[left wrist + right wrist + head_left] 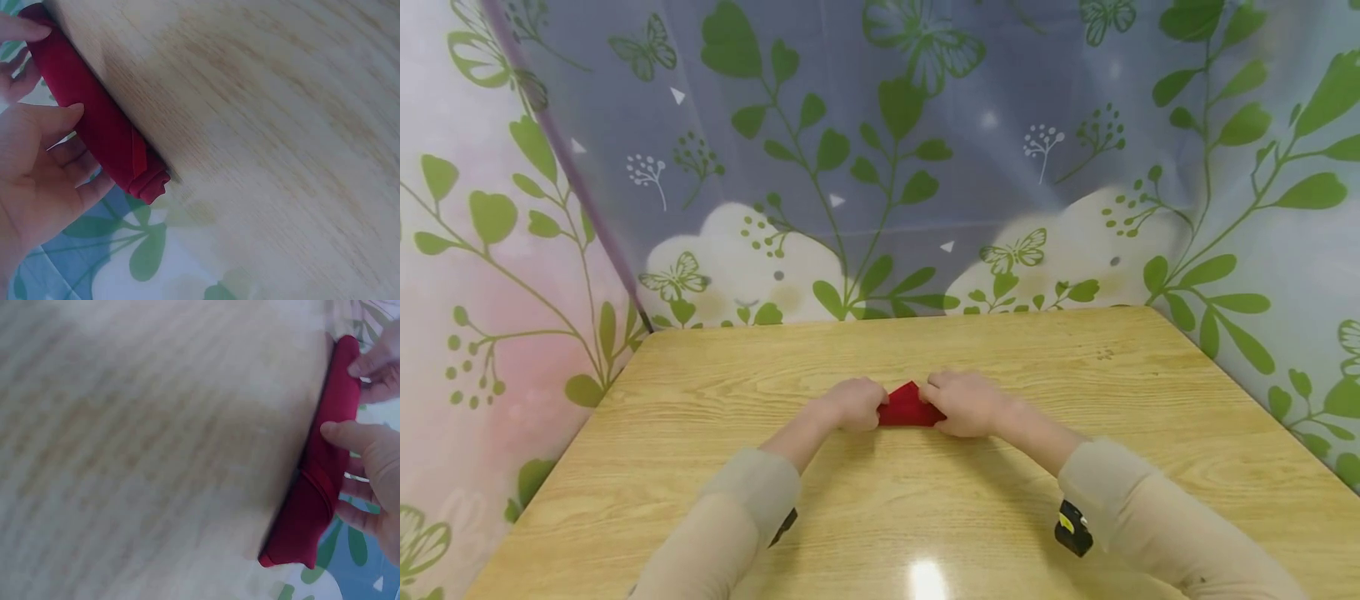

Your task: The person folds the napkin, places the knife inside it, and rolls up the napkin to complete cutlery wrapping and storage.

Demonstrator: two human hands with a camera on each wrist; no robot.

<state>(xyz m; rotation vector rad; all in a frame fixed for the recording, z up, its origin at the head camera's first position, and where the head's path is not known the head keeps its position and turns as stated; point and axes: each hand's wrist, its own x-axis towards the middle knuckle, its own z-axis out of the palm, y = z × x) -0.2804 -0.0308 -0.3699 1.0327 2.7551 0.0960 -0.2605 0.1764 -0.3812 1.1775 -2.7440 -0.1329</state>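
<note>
A red cloth (907, 407), rolled into a thick strip with a pointed flap at its far side, lies on the wooden table. My left hand (856, 403) grips its left end, thumb on the near side and fingers behind, as the left wrist view shows with the rolled cloth (94, 106). The right hand (967, 403) holds the other end in the same way. Layered folds show at the end of the roll in the left wrist view. In the right wrist view a folded edge crosses the red roll (325, 425) on a slant.
The light wooden table (880, 508) spreads out all round the hands. Behind it and at both sides hang curtains (865, 167) printed with green leaves and butterflies. A black wrist camera (1072, 529) sits under the right sleeve.
</note>
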